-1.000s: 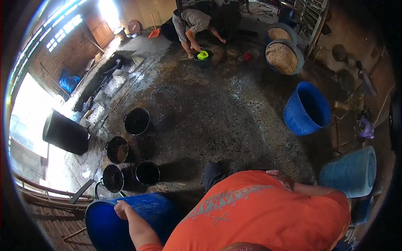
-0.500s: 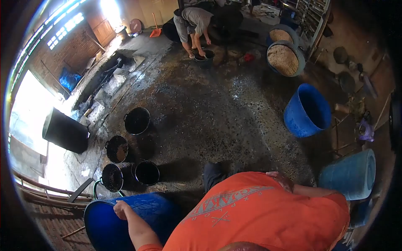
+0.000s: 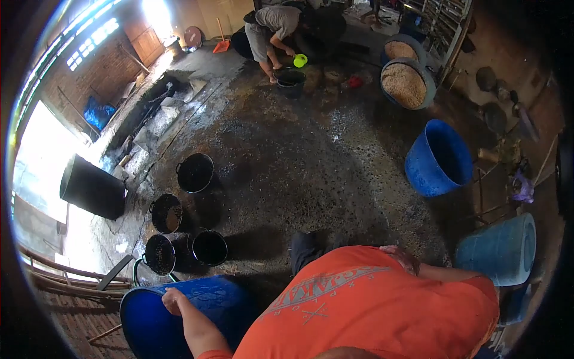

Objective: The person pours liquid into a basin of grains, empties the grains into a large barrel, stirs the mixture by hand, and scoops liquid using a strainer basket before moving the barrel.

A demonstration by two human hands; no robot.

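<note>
At the lower left, my left hand is closed over the rim of a large blue barrel that lies tilted, its mouth facing left. My right hand rests against the front of my orange shirt, near my dark trouser leg; its fingers are partly hidden and too small to make out. Four black buckets stand on the wet floor beyond the barrel, one of them just above it and another to its left.
A co-worker bends over a dark bucket, holding a green scoop. Tubs of pale grains stand at the upper right, a blue tub and a light blue barrel at the right. A dark drum is at the left.
The co-worker's green scoop went down into the dark bucket and now is raised above it. My left hand stays on the barrel rim, and my right hand has not visibly moved.
</note>
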